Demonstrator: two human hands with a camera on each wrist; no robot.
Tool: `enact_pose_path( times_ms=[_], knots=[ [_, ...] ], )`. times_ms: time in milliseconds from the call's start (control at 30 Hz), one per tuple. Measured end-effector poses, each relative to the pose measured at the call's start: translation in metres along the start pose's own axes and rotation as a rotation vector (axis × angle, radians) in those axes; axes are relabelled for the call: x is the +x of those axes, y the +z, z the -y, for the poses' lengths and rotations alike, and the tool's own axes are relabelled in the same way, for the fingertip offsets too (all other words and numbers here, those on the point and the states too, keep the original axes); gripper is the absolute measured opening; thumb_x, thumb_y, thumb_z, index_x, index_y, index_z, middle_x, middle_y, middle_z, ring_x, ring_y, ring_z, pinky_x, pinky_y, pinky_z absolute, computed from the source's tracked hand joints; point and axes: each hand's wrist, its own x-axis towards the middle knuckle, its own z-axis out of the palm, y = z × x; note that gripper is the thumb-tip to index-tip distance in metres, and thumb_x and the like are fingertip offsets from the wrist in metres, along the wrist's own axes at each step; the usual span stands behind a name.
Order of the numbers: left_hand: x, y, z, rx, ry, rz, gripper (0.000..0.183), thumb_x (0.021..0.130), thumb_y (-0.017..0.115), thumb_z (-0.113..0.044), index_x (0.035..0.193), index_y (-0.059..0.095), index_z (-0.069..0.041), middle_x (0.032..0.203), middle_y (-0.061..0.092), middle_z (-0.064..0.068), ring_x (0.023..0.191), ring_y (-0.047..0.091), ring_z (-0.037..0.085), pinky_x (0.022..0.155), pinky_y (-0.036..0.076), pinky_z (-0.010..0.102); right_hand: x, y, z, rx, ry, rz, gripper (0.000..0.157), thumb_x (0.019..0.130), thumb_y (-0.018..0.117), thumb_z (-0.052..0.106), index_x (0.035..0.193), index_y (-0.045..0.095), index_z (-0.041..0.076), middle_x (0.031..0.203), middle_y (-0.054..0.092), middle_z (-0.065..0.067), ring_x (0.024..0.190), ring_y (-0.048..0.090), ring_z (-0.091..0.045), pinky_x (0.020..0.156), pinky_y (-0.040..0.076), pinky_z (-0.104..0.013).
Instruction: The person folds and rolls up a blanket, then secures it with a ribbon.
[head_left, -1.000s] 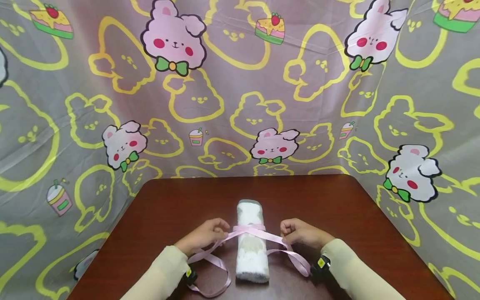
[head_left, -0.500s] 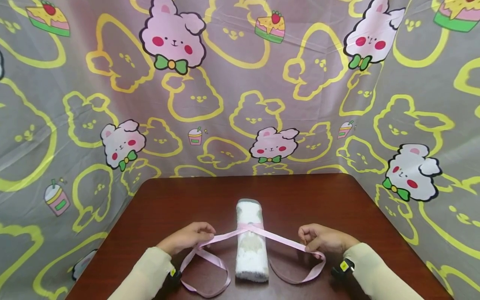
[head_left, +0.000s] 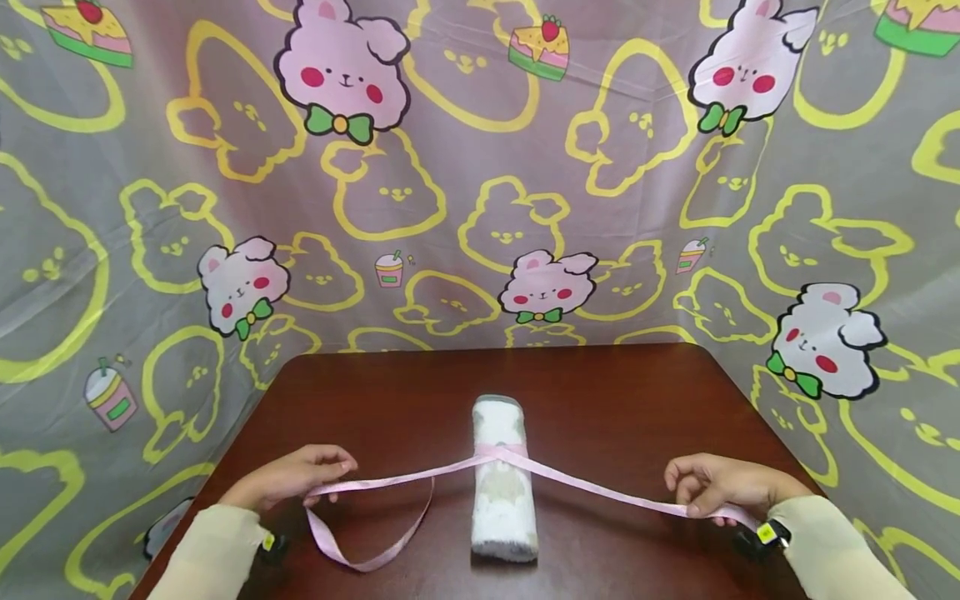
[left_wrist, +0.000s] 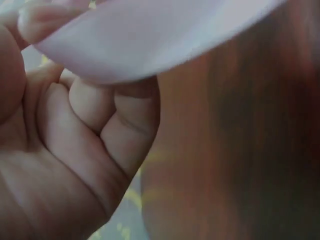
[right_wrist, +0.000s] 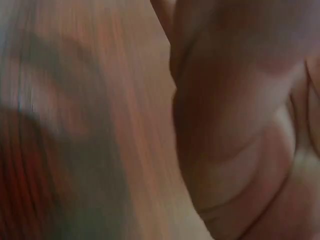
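Note:
A rolled white towel with pale grey-beige patches [head_left: 504, 521] lies lengthwise on the table in the head view. Around its middle runs a pink ribbon [head_left: 600, 490], crossed on top, with one length stretched out to each side. On the left, my left hand [head_left: 292, 477] pinches one length, and a loose tail loops down below it. The left wrist view shows the ribbon [left_wrist: 150, 40] passing across the curled fingers. Far to the right, my right hand [head_left: 731, 483] pinches the other length between thumb and fingers. In the right wrist view my right hand [right_wrist: 245, 125] fills one side, its ribbon hidden.
The dark brown wooden table [head_left: 390, 392] has rounded far corners. A grey curtain [head_left: 465, 167] printed with yellow outlines and white rabbits hangs behind it and on both sides. Black wrist cameras are strapped over the light sleeves [head_left: 202, 546].
Both hands have moved apart from beside the towel roll, left hand leftward and right hand rightward, drawing the ribbon lengths out longer. The right-hand loop has vanished from the table; the towel stays put.

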Motion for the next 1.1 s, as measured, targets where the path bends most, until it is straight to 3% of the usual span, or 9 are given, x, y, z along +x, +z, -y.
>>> enact_pose_path(
  times_ms=[167, 267, 367, 433, 567, 667, 833, 967, 1100],
  knots=[
    [-0.023, -0.034, 0.005, 0.042, -0.049, -0.110, 0.041, 0.103, 0.048, -0.022, 0.117, 0.051, 0.016, 0.073, 0.062, 0.011, 0.051, 0.048, 0.011, 0.046, 0.042, 0.023, -0.011, -0.007, -0.012, -0.024, 0.010, -0.051, 0.036, 0.085, 0.061, -0.007, 0.112, 0.042, -0.019, 0.085, 0.065, -0.007, 0.063, 0.059, -0.012, 0.055, 0.050, -0.024],
    [-0.029, -0.038, 0.010, 0.081, -0.115, -0.148, 0.040, 0.104, 0.047, -0.023, 0.112, 0.054, 0.015, 0.075, 0.063, 0.012, 0.056, 0.053, 0.015, 0.049, 0.045, 0.027, -0.011, -0.010, -0.015, -0.098, 0.039, -0.099, 0.030, 0.085, 0.063, -0.006, 0.110, 0.051, -0.015, 0.087, 0.067, -0.012, 0.071, 0.063, -0.016, 0.059, 0.052, -0.028],
    [-0.027, -0.030, 0.013, 0.143, -0.156, -0.108, 0.036, 0.103, 0.048, -0.021, 0.106, 0.059, 0.013, 0.080, 0.066, 0.014, 0.066, 0.061, 0.023, 0.056, 0.051, 0.036, -0.004, -0.010, -0.010, -0.263, 0.053, -0.172, 0.023, 0.086, 0.066, -0.002, 0.107, 0.062, -0.009, 0.092, 0.069, -0.015, 0.079, 0.066, -0.021, 0.065, 0.054, -0.032],
    [-0.021, -0.020, 0.010, 0.247, -0.143, -0.084, 0.030, 0.101, 0.052, -0.019, 0.101, 0.064, 0.009, 0.084, 0.067, 0.014, 0.073, 0.062, 0.026, 0.061, 0.052, 0.040, 0.006, -0.008, -0.003, -0.411, 0.045, -0.243, 0.020, 0.087, 0.069, 0.006, 0.105, 0.067, -0.003, 0.095, 0.070, -0.012, 0.082, 0.066, -0.020, 0.068, 0.054, -0.033],
    [0.004, 0.003, -0.004, 0.539, -0.016, -0.106, 0.022, 0.097, 0.060, -0.020, 0.095, 0.072, -0.002, 0.089, 0.068, 0.006, 0.081, 0.061, 0.020, 0.069, 0.051, 0.042, 0.038, 0.003, 0.010, -0.633, -0.012, -0.378, 0.020, 0.089, 0.071, 0.020, 0.103, 0.071, 0.006, 0.095, 0.069, 0.000, 0.085, 0.063, -0.014, 0.069, 0.052, -0.032],
    [0.032, 0.025, -0.013, 0.655, 0.111, -0.134, 0.020, 0.096, 0.061, -0.023, 0.095, 0.074, -0.007, 0.090, 0.069, -0.002, 0.084, 0.060, 0.012, 0.073, 0.050, 0.037, 0.069, 0.017, 0.015, -0.648, -0.101, -0.420, 0.021, 0.092, 0.067, 0.022, 0.103, 0.071, 0.005, 0.095, 0.069, -0.001, 0.085, 0.063, -0.016, 0.069, 0.052, -0.032],
    [0.079, 0.075, -0.022, 0.551, 0.222, -0.108, 0.021, 0.098, 0.058, -0.024, 0.101, 0.072, -0.008, 0.091, 0.068, -0.005, 0.084, 0.058, 0.008, 0.076, 0.049, 0.033, 0.121, 0.048, 0.016, -0.494, -0.191, -0.451, 0.020, 0.096, 0.062, 0.019, 0.101, 0.070, 0.001, 0.092, 0.070, -0.010, 0.081, 0.066, -0.025, 0.070, 0.053, -0.034],
    [0.103, 0.112, -0.031, 0.379, 0.212, -0.107, 0.027, 0.101, 0.055, -0.027, 0.107, 0.068, -0.005, 0.094, 0.068, -0.001, 0.087, 0.061, 0.012, 0.078, 0.049, 0.032, 0.154, 0.073, 0.023, -0.432, -0.216, -0.516, 0.023, 0.097, 0.062, 0.024, 0.099, 0.071, 0.002, 0.090, 0.071, -0.008, 0.082, 0.066, -0.024, 0.071, 0.054, -0.034],
    [0.114, 0.138, -0.037, 0.062, 0.138, -0.080, 0.034, 0.102, 0.052, -0.027, 0.098, 0.061, 0.005, 0.084, 0.061, 0.006, 0.074, 0.057, 0.016, 0.064, 0.047, 0.028, 0.177, 0.092, 0.028, -0.474, -0.243, -0.582, 0.020, 0.095, 0.064, 0.028, 0.097, 0.071, 0.010, 0.084, 0.068, -0.001, 0.077, 0.062, -0.015, 0.066, 0.051, -0.029]
  ],
)
